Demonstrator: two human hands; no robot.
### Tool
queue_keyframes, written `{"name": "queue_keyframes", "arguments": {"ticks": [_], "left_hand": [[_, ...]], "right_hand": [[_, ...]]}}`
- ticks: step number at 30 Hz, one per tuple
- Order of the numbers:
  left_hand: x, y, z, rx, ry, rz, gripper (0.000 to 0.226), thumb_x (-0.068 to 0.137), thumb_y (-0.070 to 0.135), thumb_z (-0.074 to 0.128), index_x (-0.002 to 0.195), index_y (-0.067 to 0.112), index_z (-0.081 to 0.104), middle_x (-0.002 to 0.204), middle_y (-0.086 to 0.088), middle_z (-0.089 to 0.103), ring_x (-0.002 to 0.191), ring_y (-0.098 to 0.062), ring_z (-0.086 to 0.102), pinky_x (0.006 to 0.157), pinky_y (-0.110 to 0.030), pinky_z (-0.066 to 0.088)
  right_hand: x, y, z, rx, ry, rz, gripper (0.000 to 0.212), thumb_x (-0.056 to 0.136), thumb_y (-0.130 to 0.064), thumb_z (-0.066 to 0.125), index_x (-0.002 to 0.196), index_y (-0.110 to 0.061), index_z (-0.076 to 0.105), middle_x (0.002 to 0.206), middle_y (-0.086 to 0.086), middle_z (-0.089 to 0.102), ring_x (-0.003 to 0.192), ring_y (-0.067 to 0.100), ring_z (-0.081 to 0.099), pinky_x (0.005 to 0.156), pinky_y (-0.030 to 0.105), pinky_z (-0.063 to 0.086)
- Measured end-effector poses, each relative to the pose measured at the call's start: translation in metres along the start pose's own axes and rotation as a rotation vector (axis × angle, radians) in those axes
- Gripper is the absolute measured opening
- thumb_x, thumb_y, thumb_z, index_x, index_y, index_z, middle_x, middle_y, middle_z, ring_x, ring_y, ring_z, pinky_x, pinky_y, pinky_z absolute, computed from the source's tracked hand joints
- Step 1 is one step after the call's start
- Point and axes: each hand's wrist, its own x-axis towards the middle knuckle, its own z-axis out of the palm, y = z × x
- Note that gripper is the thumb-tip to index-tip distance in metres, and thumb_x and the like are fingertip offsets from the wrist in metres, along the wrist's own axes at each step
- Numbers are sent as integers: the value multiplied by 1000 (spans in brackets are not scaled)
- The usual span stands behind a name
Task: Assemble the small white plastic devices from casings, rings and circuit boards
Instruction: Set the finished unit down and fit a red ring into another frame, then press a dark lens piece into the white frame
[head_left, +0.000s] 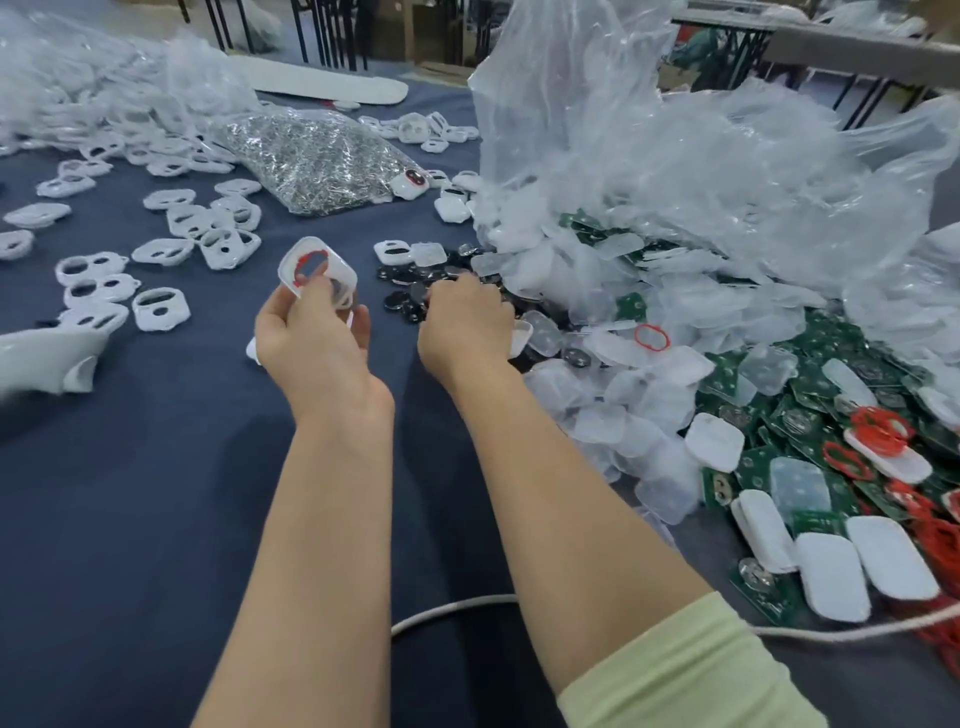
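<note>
My left hand (311, 338) grips a white casing (318, 265) with a red ring seated round its opening, held tilted above the blue cloth. My right hand (465, 327) reaches into a heap of black round discs (410, 299) at the edge of the parts pile, knuckles up and fingers curled down; what its fingertips hold is hidden. Translucent covers (613, 415) and green circuit boards (810, 421) lie heaped to the right. A loose red ring (651, 338) rests on the covers.
Several white front casings (156, 309) are scattered over the blue tablecloth (156, 519) at left. A bag of small metal parts (322, 161) lies at the back centre. Crumpled clear plastic bags (701, 156) rise at right. White closed shells (831, 571) and a white cord (452, 608) lie near me.
</note>
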Motion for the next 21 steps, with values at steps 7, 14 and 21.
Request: {"name": "queue_keyframes", "arguments": {"ticks": [7,14,21], "left_hand": [[6,-6,-4,-11,69,-14,16,90,7,57,104,13,56,108,-7,60,81,-14,57,64,-16,51],[-8,-31,4,242,-91,63,18,90,5,63,86,20,54,86,5,62,70,1,55,61,-7,42],[-19,-39,6,379,-222,215,24,91,3,59,78,23,55,75,9,60,68,1,55,60,-5,40]], "right_hand": [[2,2,3,98,106,62,25,93,-21,53,118,-18,59,124,6,58,119,27,47,95,38,35],[-2,12,-9,131,-4,-45,21,89,-24,61,103,-9,66,109,12,64,106,31,55,83,33,43],[-9,28,-24,603,300,-1,28,92,-26,59,76,-6,70,64,3,56,65,19,47,59,26,27]]}}
